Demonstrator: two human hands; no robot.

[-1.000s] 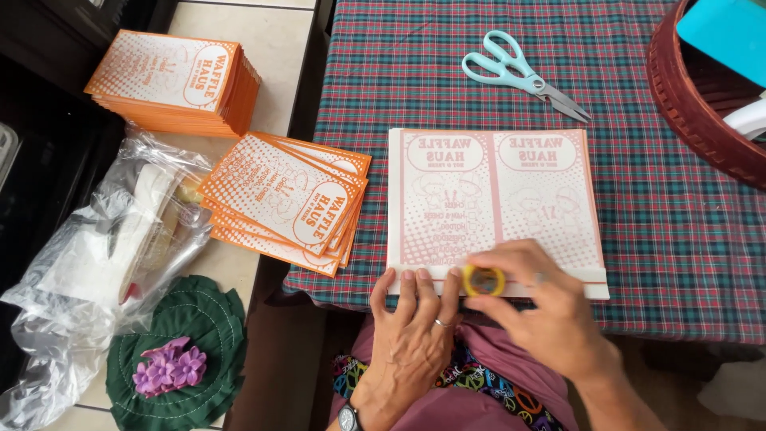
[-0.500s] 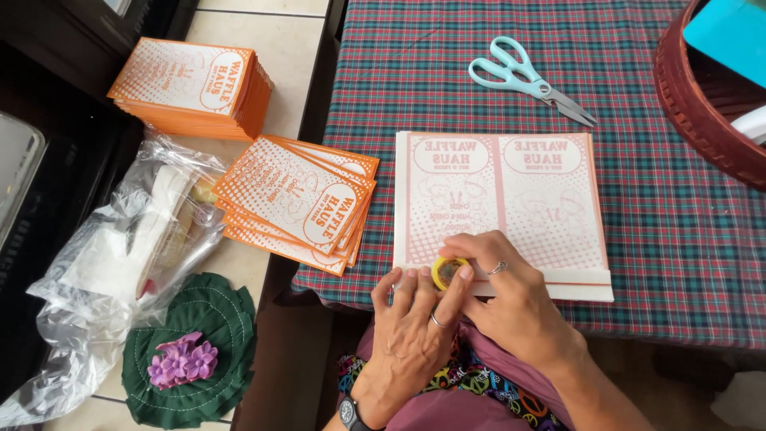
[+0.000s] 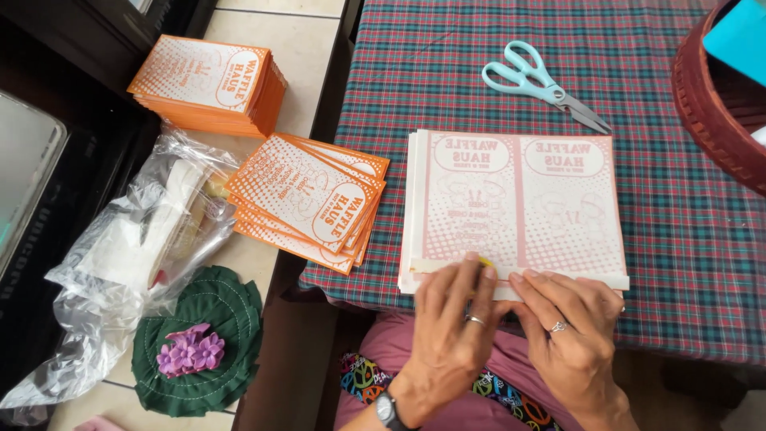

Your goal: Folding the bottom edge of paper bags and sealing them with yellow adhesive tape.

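At the near table edge, on the plaid tablecloth (image 3: 686, 239): stack of pale pink printed sheets (image 3: 519, 207), face up, its near edge folded or lined with a white strip. Left hand (image 3: 451, 327), ring on one finger, wristwatch partly cut off at the frame bottom, lies flat with fingers spread on that near edge. A sliver of something yellow (image 3: 487, 262) shows at the fingertips; what it is cannot be made out. Right hand (image 3: 570, 335), also ringed, rests open and flat just beside, fingers on the same strip; neither hand grips anything visible. Beyond the sheets: light blue scissors (image 3: 542, 84), closed. Far right: dark red round basket (image 3: 710, 112), cut off by the frame, contents mostly hidden, a teal flat item (image 3: 738, 36) showing inside. Off the table, left: fanned pile of orange printed sheets (image 3: 307, 199); neat orange stack (image 3: 207, 84); crumpled clear plastic bag (image 3: 136, 255) holding white contents, indistinct; green crocheted mat with purple flower (image 3: 195, 351).
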